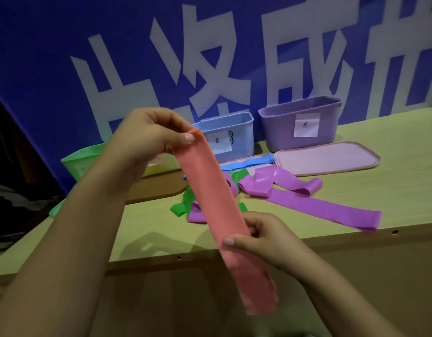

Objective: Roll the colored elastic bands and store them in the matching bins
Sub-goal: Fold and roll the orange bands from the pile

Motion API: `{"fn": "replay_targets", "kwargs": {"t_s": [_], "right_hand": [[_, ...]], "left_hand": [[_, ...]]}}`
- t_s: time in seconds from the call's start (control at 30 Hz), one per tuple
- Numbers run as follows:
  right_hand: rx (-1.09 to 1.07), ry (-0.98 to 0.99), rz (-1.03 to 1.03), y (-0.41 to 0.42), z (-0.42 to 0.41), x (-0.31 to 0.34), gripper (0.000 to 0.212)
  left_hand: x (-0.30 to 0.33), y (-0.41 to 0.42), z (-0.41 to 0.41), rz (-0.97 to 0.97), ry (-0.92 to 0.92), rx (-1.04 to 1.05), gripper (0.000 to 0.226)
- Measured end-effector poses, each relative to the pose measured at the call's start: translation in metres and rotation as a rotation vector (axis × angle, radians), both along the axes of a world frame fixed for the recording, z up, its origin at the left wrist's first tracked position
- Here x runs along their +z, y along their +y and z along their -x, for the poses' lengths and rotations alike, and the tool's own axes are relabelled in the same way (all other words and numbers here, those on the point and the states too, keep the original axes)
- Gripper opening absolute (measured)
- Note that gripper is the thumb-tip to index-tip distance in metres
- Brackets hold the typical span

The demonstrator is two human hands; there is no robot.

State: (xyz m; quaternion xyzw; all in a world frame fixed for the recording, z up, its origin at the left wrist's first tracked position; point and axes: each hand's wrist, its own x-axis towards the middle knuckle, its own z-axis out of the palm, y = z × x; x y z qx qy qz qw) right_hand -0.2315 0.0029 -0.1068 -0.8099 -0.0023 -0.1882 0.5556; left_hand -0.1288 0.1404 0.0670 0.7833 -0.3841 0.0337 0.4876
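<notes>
A long salmon-pink elastic band (pixel 210 190) is stretched flat in the air above the table. My left hand (pixel 149 135) pinches its upper end. My right hand (pixel 261 239) pinches it lower down, and its tail hangs past the table's front edge. On the table behind lie purple bands (pixel 307 203), a green band (pixel 185 203) and a blue band (pixel 254 161). A green bin (pixel 81 159) stands at the left, partly hidden by my left arm. A blue bin (pixel 237 132) and a purple bin (pixel 283 127) stand further right, each with a white label.
A pink flat lid or mat (pixel 331 156) lies in front of the purple bin, and a brown board (pixel 156 188) lies in front of the green bin. A blue wall with white characters rises behind the table (pixel 392 166). The table's front edge (pixel 307 242) runs below the bands.
</notes>
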Motion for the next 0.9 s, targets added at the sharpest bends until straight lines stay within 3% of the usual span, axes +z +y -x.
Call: {"fn": "replay_targets", "kwargs": {"t_s": [0.2, 0.4, 0.57, 0.7, 0.83, 0.9], "right_hand": [[0.058, 0.12, 0.077, -0.01, 0.006, 0.002, 0.01], [0.056, 0.097, -0.038, -0.022, 0.012, 0.011, 0.005], [0.075, 0.011, -0.463, -0.016, 0.003, 0.009, 0.023], [0.081, -0.079, -0.895, -0.001, -0.007, -0.001, 0.034], [-0.013, -0.141, -0.955, 0.01, -0.017, -0.011, 0.023], [0.02, -0.145, -0.962, 0.01, -0.02, -0.013, 0.035]], "left_hand": [[0.034, 0.02, -0.027, 0.226, -0.022, 0.16, 0.014], [0.042, 0.047, -0.058, 0.276, 0.045, 0.292, 0.017], [0.042, 0.058, -0.066, 0.335, 0.129, 0.278, 0.015], [0.056, 0.053, -0.054, 0.366, 0.179, 0.093, 0.019], [0.071, 0.036, -0.04, 0.323, 0.175, -0.083, 0.021], [0.076, 0.029, -0.039, 0.289, 0.15, -0.1, 0.019]]}}
